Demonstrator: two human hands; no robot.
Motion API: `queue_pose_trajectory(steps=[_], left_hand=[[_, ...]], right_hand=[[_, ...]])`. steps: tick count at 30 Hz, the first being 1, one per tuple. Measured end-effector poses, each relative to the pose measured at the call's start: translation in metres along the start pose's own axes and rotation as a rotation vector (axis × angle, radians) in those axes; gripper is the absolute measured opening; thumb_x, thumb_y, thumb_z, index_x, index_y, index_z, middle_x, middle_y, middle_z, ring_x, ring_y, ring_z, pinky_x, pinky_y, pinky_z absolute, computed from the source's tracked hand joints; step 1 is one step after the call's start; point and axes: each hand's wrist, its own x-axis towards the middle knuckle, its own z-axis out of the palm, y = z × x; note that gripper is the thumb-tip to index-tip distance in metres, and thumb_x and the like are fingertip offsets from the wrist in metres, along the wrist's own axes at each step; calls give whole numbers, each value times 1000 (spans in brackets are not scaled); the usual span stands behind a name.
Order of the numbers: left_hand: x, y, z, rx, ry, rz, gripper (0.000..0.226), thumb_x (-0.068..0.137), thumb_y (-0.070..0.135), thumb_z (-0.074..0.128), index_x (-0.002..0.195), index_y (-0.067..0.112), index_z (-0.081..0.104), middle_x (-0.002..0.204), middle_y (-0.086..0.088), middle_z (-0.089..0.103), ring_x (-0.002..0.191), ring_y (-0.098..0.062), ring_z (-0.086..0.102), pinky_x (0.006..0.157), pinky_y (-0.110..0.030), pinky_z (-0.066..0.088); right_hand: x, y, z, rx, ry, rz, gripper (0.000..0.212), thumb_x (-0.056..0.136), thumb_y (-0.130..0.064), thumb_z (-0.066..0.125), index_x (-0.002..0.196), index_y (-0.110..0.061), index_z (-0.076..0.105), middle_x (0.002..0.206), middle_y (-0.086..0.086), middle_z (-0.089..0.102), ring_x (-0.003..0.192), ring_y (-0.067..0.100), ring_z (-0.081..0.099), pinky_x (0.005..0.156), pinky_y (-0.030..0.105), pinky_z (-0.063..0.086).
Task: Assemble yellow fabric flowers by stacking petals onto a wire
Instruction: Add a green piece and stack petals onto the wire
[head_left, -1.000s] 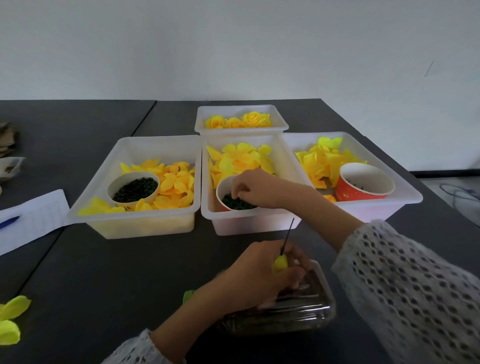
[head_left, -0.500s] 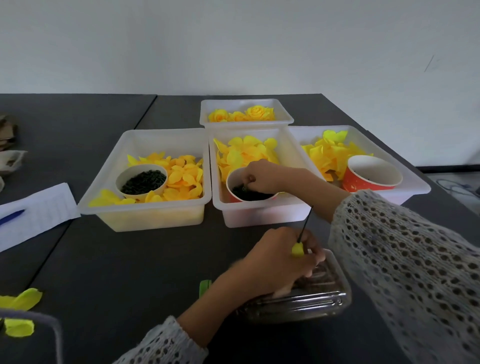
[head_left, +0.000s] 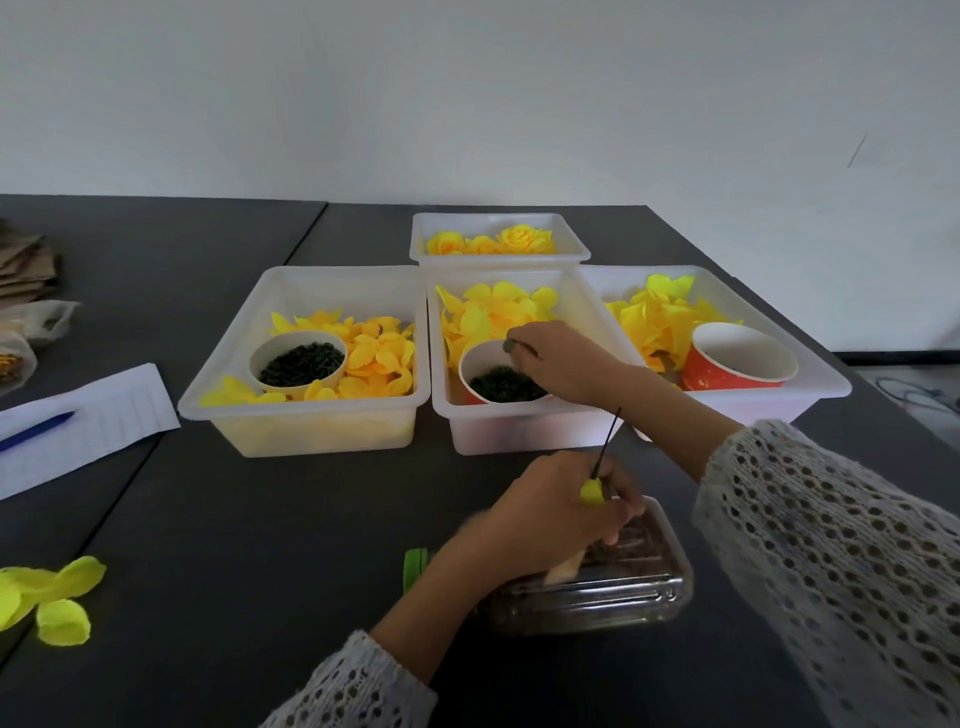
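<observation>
At six o'clock, nearest the camera, the left hand is curling round a thin black wire with a small yellow fabric bud pinched at its base — the wire is slanting up toward one o'clock. Under that hand a clear ribbed plastic container is lying on the dark grey matte table, with a small green piece just beside it at its nine o'clock. At eight o'clock loose lime-yellow fabric petals are lying on the table.

Further out, the right hand is reaching into the middle white plastic tray, its fingertips pinching a tiny dark piece above the red paper cup of dark green bits; yellow petals are heaped behind the cup. At eleven o'clock a second white tray is holding orange-yellow petals and a white cup of dark bits; at one o'clock a third tray is holding pale yellow petals and an orange cup.

At twelve o'clock the farthest, smaller tray is holding finished yellow fabric roses. At nine o'clock a blue pen is resting on white paper — a pale plain wall is rising behind.
</observation>
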Motion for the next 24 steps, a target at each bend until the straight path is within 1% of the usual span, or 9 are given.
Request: queue_pose_trajectory(steps=[4, 7, 8, 10, 14, 16, 20, 22, 24], left_hand=[[1, 1, 2, -2, 7, -4, 8, 90, 22, 63, 87, 27, 68, 71, 12, 65, 74, -3, 62, 90, -39, 55], [2, 0, 3, -1, 16, 8, 11, 89, 20, 63, 84, 29, 68, 67, 14, 65, 72, -2, 62, 89, -38, 55], [3, -1, 3, -4, 14, 13, 11, 89, 20, 62, 85, 28, 68, 67, 12, 66, 70, -2, 62, 88, -37, 55], [3, -3, 3, -20, 3, 29, 8, 90, 20, 62, 88, 23, 68, 73, 3, 69, 70, -5, 63, 84, -34, 56], [4, -4, 3, -32, -1, 76, 8, 90, 18, 61, 86, 22, 67, 85, -8, 71, 69, -9, 64, 79, -37, 56], [5, -6, 4, -24, -2, 84, 9, 89, 20, 61, 85, 25, 66, 83, -5, 71, 69, -7, 63, 77, -34, 54], [5, -8, 5, -41, 8, 74, 13, 87, 16, 61, 83, 28, 66, 75, -1, 70, 67, -5, 62, 75, -29, 50], [5, -8, 5, -46, 7, 69, 14, 87, 16, 62, 82, 29, 66, 74, 0, 70, 67, -5, 62, 74, -27, 49], [4, -7, 5, -50, 9, 69, 13, 85, 17, 61, 82, 28, 67, 71, 2, 69, 66, -5, 62, 73, -26, 47]], right_hand=[[-37, -4, -11, 173, 161, -35, 35, 102, -18, 37, 72, -1, 42, 64, 18, 45, 56, 21, 35, 56, 35, 26], [-73, -6, -14, 348, 239, -25, 39, 101, -23, 37, 70, -1, 41, 62, 21, 44, 57, 28, 38, 55, 36, 30], [-84, -7, -14, 405, 261, -23, 41, 100, -27, 36, 68, -1, 41, 61, 19, 43, 58, 29, 38, 54, 37, 30], [-102, -11, -14, 467, 303, -38, 41, 96, -33, 35, 64, -7, 41, 58, 10, 42, 57, 22, 38, 55, 36, 31], [-122, -17, -16, 485, 367, -64, 34, 94, -32, 36, 60, -25, 39, 55, -7, 40, 54, 7, 37, 53, 21, 30], [-128, -17, -19, 442, 388, -76, 33, 94, -32, 36, 61, -30, 36, 54, -6, 40, 52, 8, 37, 52, 19, 29], [-137, -16, -24, 213, 426, -130, 31, 98, -35, 33, 67, -39, 33, 53, -7, 39, 50, 17, 39, 48, 36, 32], [-139, -17, -26, 92, 450, -148, 28, 98, -35, 31, 70, -38, 31, 53, -11, 36, 50, 18, 38, 48, 37, 32], [-139, -19, -28, -11, 468, -156, 25, 98, -36, 29, 74, -29, 34, 55, -10, 37, 49, 21, 39, 47, 34, 31]])
